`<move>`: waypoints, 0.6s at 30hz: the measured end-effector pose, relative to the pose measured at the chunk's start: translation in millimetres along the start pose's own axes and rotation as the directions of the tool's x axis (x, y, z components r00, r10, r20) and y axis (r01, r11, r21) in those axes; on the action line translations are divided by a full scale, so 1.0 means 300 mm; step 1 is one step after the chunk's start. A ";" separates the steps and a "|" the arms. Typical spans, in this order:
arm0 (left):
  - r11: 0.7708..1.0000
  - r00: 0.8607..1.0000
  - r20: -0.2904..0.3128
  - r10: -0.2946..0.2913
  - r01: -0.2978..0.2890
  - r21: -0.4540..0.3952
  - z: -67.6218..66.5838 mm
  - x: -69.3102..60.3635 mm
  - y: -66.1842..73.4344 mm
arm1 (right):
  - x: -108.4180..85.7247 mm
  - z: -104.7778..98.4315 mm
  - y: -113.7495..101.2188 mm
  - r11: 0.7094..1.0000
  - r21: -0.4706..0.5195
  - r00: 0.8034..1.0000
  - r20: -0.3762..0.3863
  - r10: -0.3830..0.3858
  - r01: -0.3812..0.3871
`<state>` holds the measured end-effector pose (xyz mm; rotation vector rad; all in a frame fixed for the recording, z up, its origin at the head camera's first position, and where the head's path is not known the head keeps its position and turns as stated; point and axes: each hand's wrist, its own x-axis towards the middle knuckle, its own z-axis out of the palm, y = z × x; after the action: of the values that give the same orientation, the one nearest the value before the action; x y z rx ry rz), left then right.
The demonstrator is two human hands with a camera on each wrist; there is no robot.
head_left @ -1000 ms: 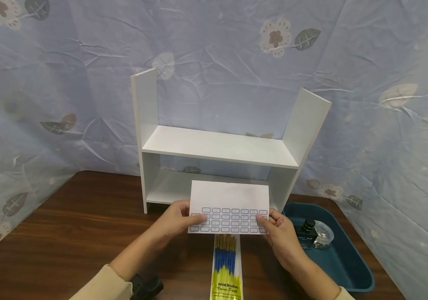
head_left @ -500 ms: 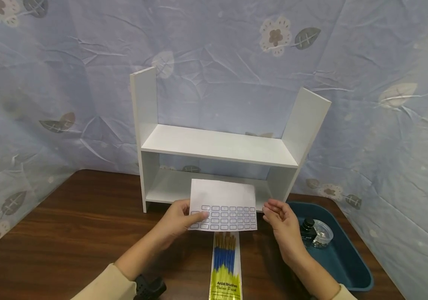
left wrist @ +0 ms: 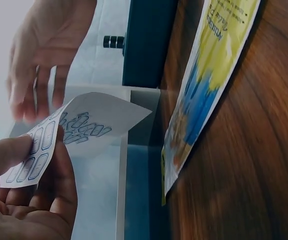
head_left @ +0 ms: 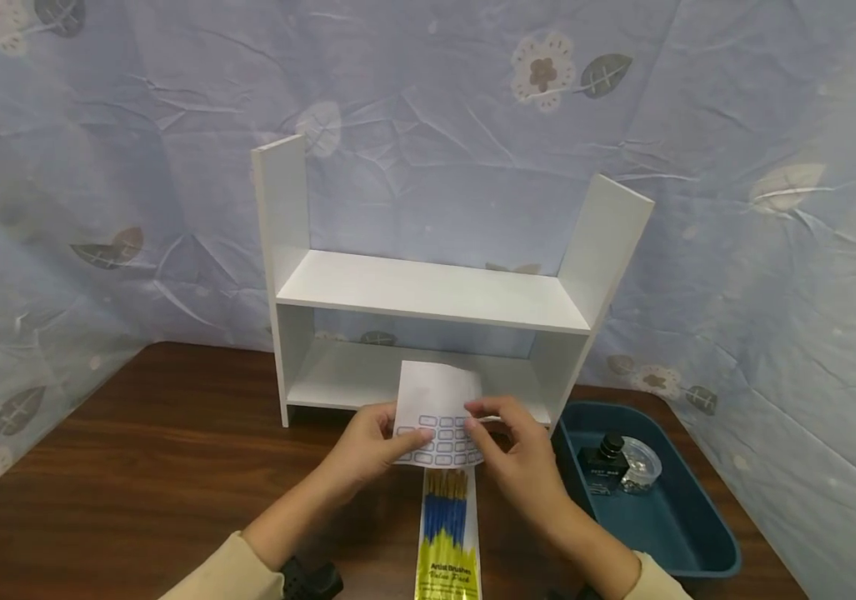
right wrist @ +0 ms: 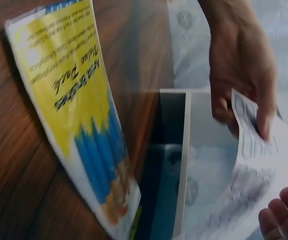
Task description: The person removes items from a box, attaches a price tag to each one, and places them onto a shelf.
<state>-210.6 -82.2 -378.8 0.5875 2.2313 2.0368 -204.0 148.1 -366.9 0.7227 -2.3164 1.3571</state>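
A white label sheet (head_left: pixel 438 387), printed with rows of small blue-outlined boxes, is held up in front of the shelf. My left hand (head_left: pixel 371 442) pinches its left edge, thumb on the printed face and fingers behind. The sheet bends in a curve in the left wrist view. At its right side is my right hand (head_left: pixel 521 454), thumb and forefinger close to the edge. The left wrist view shows the fingers of that right hand (left wrist: pixel 46 75) extended and loose beside the sheet. Below lies a yellow-and-blue pack of artist brushes (head_left: pixel 448 533) on the table.
Behind the hands stands a white two-tier shelf (head_left: pixel 428 287) with tall side panels. A teal tray (head_left: pixel 686 533) at the right holds a black bottle (head_left: pixel 604 467) and a clear round container (head_left: pixel 641 464). Patterned cloth (head_left: pixel 428 83) hangs behind the brown table (head_left: pixel 135 467).
My right hand lets go of the sheet's right edge, then moves left toward it again. The sheet appears narrower and more bent. My left hand keeps its grip.
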 end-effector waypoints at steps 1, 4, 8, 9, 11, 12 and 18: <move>1.000 1.000 0.000 0.006 -0.006 0.003 0.004 0.000 0.001 | 0.001 0.008 -0.009 0.999 -0.020 1.000 0.012 -0.029 0.029; 1.000 1.000 -0.002 0.025 -0.025 0.003 0.015 -0.001 0.005 | 0.007 0.027 -0.028 0.992 -0.084 0.995 0.031 -0.094 0.096; 0.999 0.999 0.003 0.046 -0.046 -0.006 0.025 -0.001 0.008 | 0.011 0.040 -0.033 0.984 -0.113 0.990 0.042 -0.133 0.137; 0.999 0.999 0.005 0.050 -0.050 -0.009 0.027 -0.001 0.008 | 0.011 0.041 -0.033 0.983 -0.116 0.990 0.043 -0.136 0.140; 0.998 0.998 0.006 0.056 -0.056 -0.007 0.031 0.000 0.007 | 0.012 0.043 -0.029 0.982 -0.122 0.989 0.043 -0.141 0.145; 0.998 0.998 0.006 0.061 -0.061 -0.003 0.033 0.000 0.006 | 0.012 0.043 -0.028 0.981 -0.126 0.989 0.044 -0.143 0.148; 0.992 0.992 0.022 0.120 -0.121 0.029 0.042 0.001 0.003 | 0.012 0.039 -0.021 0.977 -0.134 0.986 0.043 -0.164 0.168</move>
<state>-206.9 -70.1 -379.3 0.7604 2.2709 2.0442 -203.9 134.2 -366.2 0.8776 -2.2891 1.1103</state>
